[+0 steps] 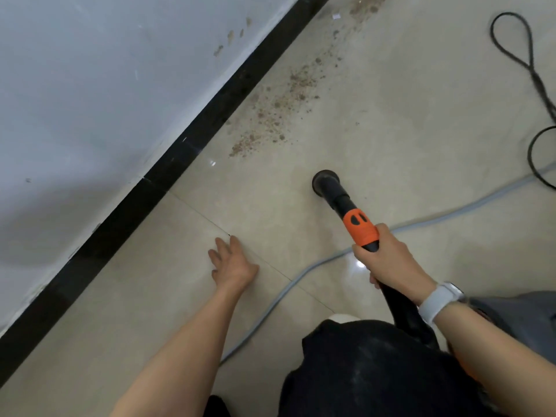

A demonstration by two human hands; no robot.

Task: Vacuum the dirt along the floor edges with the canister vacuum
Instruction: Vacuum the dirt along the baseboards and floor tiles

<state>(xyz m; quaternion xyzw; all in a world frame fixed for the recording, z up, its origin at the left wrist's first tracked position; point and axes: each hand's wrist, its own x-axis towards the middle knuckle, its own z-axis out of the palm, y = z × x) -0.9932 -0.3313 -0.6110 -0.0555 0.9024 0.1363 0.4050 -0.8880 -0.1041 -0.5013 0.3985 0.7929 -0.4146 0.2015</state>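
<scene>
Beige glossy floor tiles (391, 115) fill most of the view, meeting a pale wall (90, 85) along a black baseboard (192, 136) that runs diagonally from the lower left to the top centre. Taking that baseboard as the landmark: a trail of brown dirt (282, 106) lies scattered on the floor just beside it, stretching along it toward the top of the frame, with the densest crumbs near its middle stretch. A few brown smudges (231, 37) mark the wall just above the baseboard.

Farther out from the baseboard than the dirt, the black round nozzle (326, 182) of the vacuum wand (358, 219) sits low over the floor, short of the nearest crumbs and not touching them. The wand has an orange collar and a black tube behind it. The right hand (388, 260) grips the wand just behind the orange part, fingers wrapped around it; a white watch (439, 302) sits on that wrist. The left hand (231, 263) is between the baseboard and the wand, fingers spread and relaxed, holding nothing; whether it touches the tile is unclear.

A grey hose (301, 275) curves across the floor on the far side of the wand from the baseboard, and a black cord (523, 49) loops well away at the right edge.
</scene>
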